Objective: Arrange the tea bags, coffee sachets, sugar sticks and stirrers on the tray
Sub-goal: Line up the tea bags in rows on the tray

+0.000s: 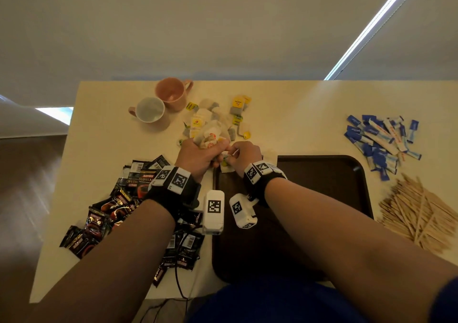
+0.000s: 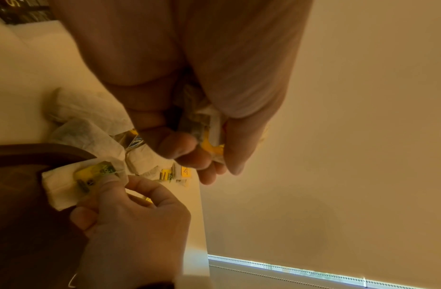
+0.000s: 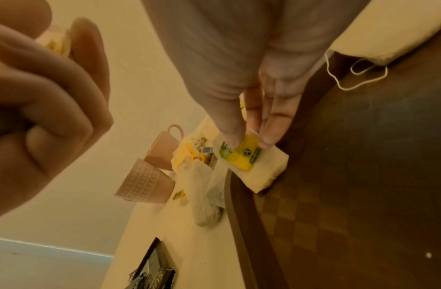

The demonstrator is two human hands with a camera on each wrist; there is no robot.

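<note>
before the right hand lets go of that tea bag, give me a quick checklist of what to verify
1. Right hand pinches the yellow-tagged tea bag: ok.
2. Tea bag fully inside the tray: not ok, it straddles the far left corner rim.
3. Left hand grips its bunch of tea bags: ok.
4. Tray floor bare for placing: ok.
5. String free of the fingers: cannot tell.

"KOPIKO SUPREME" on black coffee sachets (image 1: 143, 177); tea bag tags unreadable
</note>
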